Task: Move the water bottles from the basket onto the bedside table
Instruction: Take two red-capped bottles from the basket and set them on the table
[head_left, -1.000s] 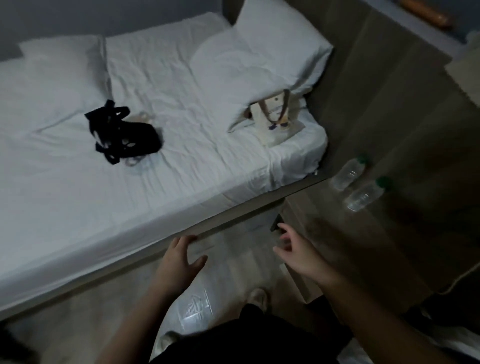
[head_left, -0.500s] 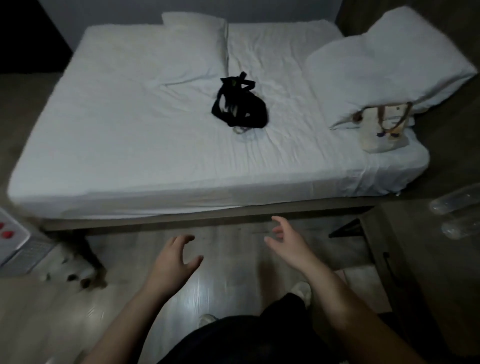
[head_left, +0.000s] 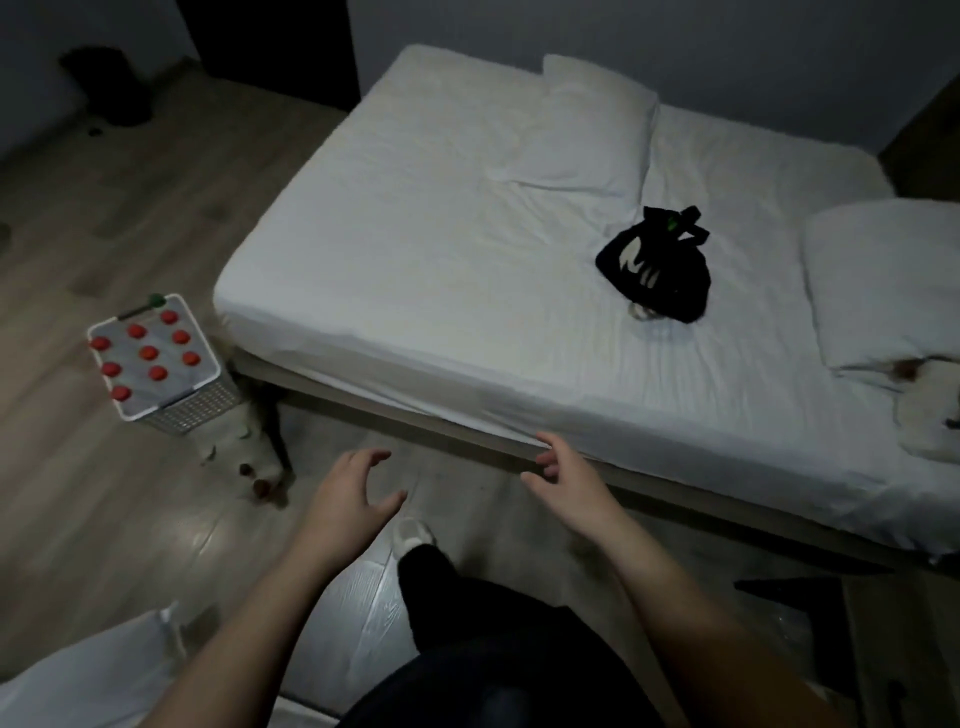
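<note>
A white mesh basket (head_left: 200, 408) stands on the floor at the left, by the foot corner of the bed. It holds several upright water bottles (head_left: 149, 353) with red caps, and one with a green cap (head_left: 156, 300) at its far edge. My left hand (head_left: 350, 499) and my right hand (head_left: 566, 475) hover empty in front of me, fingers loosely spread, well to the right of the basket. Only a dark corner of the bedside table (head_left: 789, 597) shows at the lower right. The bottles on it are out of view.
A white bed (head_left: 467, 270) fills the middle and right, with pillows, a black bag (head_left: 657, 267) and a cream tote bag (head_left: 930, 415) on it. A pale cloth (head_left: 249, 447) lies on the wood floor beside the basket. A white object (head_left: 88, 670) sits at the lower left.
My view has swung left, away from the bedside table and its two bottles. The basket has come fully into sight. Both hands stay empty and raised.
</note>
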